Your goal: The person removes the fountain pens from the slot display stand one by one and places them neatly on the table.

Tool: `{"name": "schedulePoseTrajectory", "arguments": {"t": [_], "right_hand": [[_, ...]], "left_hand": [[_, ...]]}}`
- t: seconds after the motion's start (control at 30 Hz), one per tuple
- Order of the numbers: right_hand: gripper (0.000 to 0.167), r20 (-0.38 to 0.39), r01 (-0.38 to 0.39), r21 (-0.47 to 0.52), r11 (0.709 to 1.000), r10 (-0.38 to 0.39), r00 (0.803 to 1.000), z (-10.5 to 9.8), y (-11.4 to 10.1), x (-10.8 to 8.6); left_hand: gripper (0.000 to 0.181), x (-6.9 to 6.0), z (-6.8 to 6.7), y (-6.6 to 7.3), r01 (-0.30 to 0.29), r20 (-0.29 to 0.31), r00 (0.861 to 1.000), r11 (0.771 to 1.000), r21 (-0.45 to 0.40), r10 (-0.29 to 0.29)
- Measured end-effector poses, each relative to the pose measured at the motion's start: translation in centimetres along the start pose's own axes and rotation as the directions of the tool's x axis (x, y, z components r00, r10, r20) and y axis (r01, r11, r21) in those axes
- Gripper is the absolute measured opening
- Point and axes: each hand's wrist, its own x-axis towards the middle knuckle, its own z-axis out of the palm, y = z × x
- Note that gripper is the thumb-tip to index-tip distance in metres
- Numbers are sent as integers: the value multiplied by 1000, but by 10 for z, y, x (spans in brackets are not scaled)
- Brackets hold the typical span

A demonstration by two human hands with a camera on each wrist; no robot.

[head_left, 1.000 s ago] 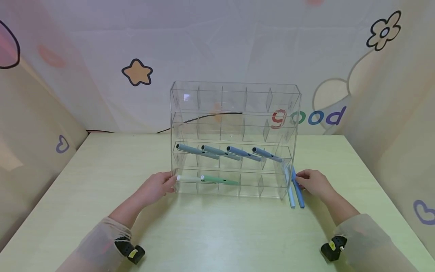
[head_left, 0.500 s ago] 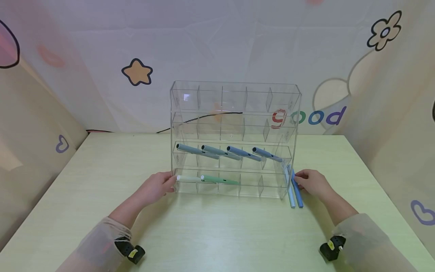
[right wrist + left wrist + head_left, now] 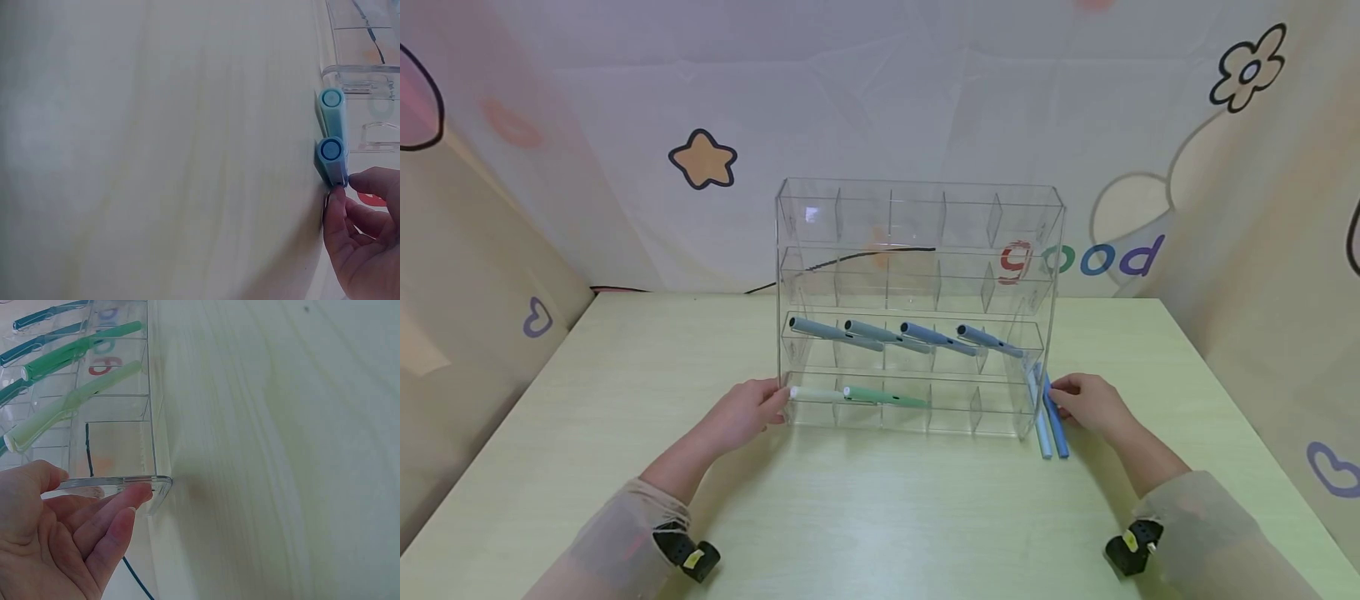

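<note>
A clear acrylic rack [image 3: 917,202] with tiered, divided shelves stands on the table. My left hand [image 3: 747,417] grips its lower left side panel, thumb on one face and fingers on the other in the left wrist view. By the rack's right side, my right hand [image 3: 1093,404] pinches a blue pen [image 3: 1057,425] lying on the table. A light blue pen [image 3: 1042,433] lies alongside it, nearer the rack. On the bottom shelf rest a pale green pen [image 3: 815,395] and a green pen [image 3: 883,397]. Several blue-toned pens [image 3: 936,337] occupy the shelf above.
A printed cloth backdrop [image 3: 880,100] rises behind the table [image 3: 880,517], and similar cloth hangs on both sides. Dark wrist cameras [image 3: 1135,547] sit on both sleeves. The two upper shelves of the rack hold no pens.
The blue pen by the right hand has shifted slightly left, closer to the light blue one, and the right hand moved with it. The left hand and rack stay put.
</note>
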Motion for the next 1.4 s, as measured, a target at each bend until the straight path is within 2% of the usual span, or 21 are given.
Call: {"name": "schedulePoseTrajectory", "arguments": {"t": [0.83, 1.17, 1.4], "right_hand": [[38, -6, 17, 1, 1000, -17, 1000, 5, -4, 4], [39, -7, 68, -39, 997, -68, 998, -12, -1, -6], [40, -6, 97, -29, 995, -97, 995, -12, 2, -14]], "left_hand": [[36, -1, -5, -3, 7, 2, 1000, 1000, -1, -7], [35, 3, -4, 0, -9, -14, 1000, 1000, -5, 9], [33, 2, -2, 1, 7, -7, 1000, 1000, -12, -7]]}}
